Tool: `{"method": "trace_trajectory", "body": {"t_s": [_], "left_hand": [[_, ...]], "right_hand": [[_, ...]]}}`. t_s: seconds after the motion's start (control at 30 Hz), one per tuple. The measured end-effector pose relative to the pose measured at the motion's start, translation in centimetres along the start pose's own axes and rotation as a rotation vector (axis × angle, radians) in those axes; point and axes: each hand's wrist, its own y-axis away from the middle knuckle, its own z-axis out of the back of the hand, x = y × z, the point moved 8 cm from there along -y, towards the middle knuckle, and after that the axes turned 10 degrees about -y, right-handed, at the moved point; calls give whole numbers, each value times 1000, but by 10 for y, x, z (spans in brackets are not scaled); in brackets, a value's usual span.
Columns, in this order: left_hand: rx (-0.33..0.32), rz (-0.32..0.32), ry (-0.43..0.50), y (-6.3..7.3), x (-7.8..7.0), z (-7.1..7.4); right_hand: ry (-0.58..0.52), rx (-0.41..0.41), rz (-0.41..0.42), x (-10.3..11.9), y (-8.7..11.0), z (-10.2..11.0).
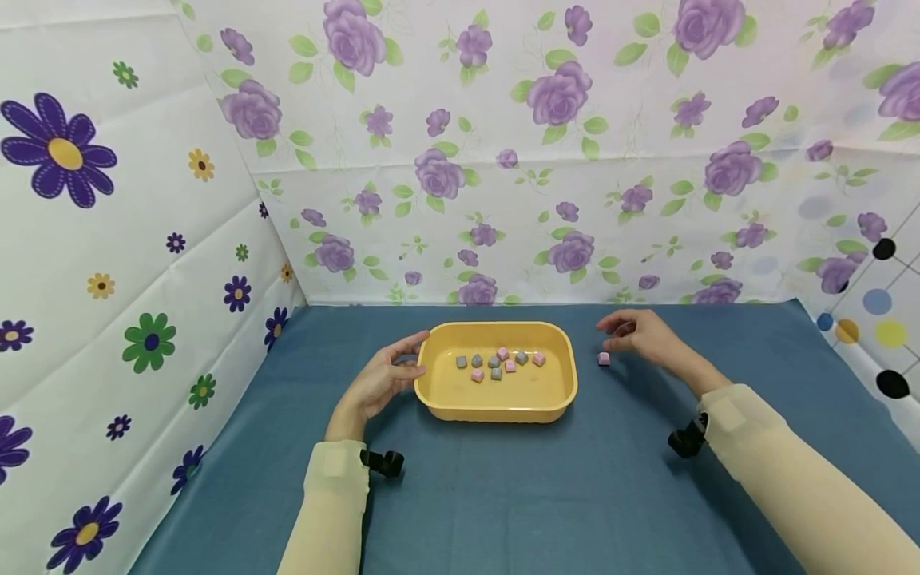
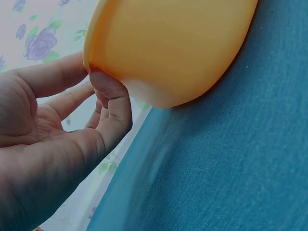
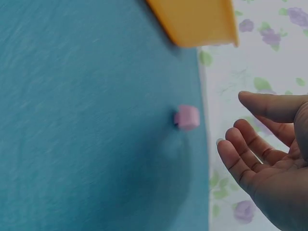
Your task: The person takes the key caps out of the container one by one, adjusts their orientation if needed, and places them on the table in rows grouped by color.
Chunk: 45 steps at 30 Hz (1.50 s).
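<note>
A yellow tray (image 1: 496, 414) rests on the blue cloth. My left hand (image 1: 382, 375) pinches the tray's left rim; in the left wrist view the thumb and fingers (image 2: 110, 86) meet at that edge. Inside the tray lie several small grey cubes (image 1: 461, 362) and several pink cubes (image 1: 477, 374), grouped around its middle and upper part. A single pink cube (image 1: 604, 358) lies on the cloth to the right of the tray. Just above and beside it hovers my right hand (image 1: 642, 335), its fingers loosely bent and apart from the cube, holding nothing in the right wrist view.
Blue cloth (image 1: 489, 495) covers the table. Behind it hangs a white sheet with purple roses (image 1: 438, 174), and another flowered sheet (image 1: 151, 339) stands along the left side. A dotted sheet (image 1: 891, 334) borders the right. Each wrist wears a black camera mount (image 1: 688, 438).
</note>
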Motion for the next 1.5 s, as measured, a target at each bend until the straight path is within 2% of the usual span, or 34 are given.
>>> {"method": "trace_trajectory", "body": {"t_s": [0.37,0.93,1.5], "left_hand": [[-5,6,-1,0,-1,0],[0,3,12,0,0,1],[-5,0,-7,1,-2,0]], "right_hand": [[-66,-9,22,31,-5,0],[-53,-8,71,64,-10,-14],[-167,62,117,91,-14,-36]]}}
